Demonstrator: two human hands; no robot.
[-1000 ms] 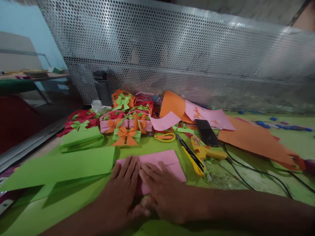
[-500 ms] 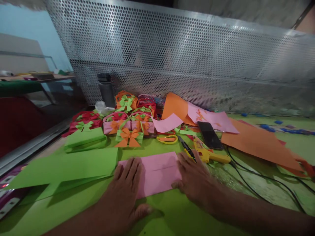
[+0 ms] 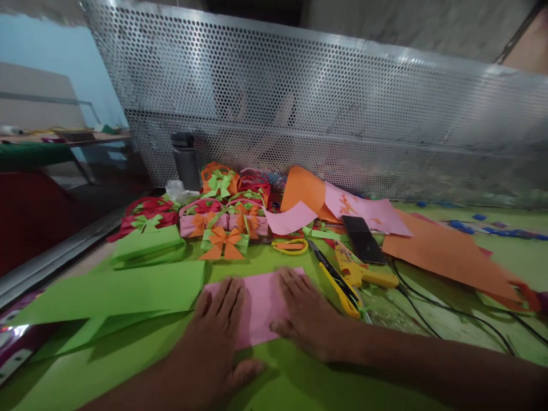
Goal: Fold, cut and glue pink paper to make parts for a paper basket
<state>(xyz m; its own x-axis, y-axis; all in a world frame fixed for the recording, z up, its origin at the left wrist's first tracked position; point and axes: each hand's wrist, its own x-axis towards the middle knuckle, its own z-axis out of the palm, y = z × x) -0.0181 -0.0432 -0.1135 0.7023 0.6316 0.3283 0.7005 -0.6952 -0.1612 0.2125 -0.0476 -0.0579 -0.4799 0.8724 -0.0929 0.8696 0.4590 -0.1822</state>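
A pink sheet of paper (image 3: 260,305) lies flat on the green table surface in front of me. My left hand (image 3: 216,331) rests on its left end, fingers stretched out and thumb spread toward the right. On the right half of the sheet my right hand (image 3: 306,314) presses down with extended fingers, covering part of it. Just beyond my right hand are yellow-handled scissors (image 3: 342,291). To the left of my left hand lies folded green paper (image 3: 124,291).
Small paper baskets with bows (image 3: 225,242) are grouped at the back left, beside a dark bottle (image 3: 186,162). A yellow glue gun (image 3: 363,274), its cable, a phone (image 3: 363,240) and orange paper (image 3: 445,257) lie to the right. A perforated metal panel (image 3: 299,103) stands behind.
My right hand has slid left across the pink paper, uncovering more of the scissors. My left hand stays nearly in place on the sheet's left end.
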